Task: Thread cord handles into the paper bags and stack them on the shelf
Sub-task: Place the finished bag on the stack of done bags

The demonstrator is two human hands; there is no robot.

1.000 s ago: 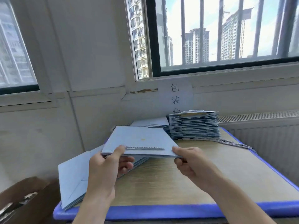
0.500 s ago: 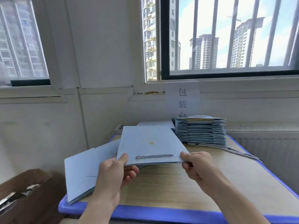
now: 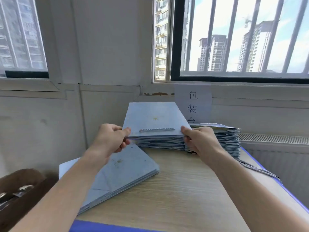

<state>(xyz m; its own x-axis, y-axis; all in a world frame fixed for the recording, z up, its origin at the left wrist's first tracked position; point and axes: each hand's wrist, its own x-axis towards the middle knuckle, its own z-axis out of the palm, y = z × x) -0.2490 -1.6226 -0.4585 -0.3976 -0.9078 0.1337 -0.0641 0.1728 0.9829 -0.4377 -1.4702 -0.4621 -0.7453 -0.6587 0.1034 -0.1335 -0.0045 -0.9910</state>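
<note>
Grip: both clamped. Our left hand (image 3: pixel 110 139) and right hand (image 3: pixel 199 139) each pinch a near corner of the paper bag (image 3: pixel 153 118), thumbs on top, fingers curled beneath.
Change: a second ago we held it low over the slanted near pile (image 3: pixel 123 173); now our arms reach out and it sits over the tall stack (image 3: pixel 222 141) at the far end of the table (image 3: pixel 184 190); touching or not, we cannot tell.
Heading: nearly flat, handle edge toward us, opposite edge toward the wall; its cord handle (image 3: pixel 157 130) runs left to right.
Beyond: loose cords (image 3: pixel 257 169) trail right of the stack.
</note>
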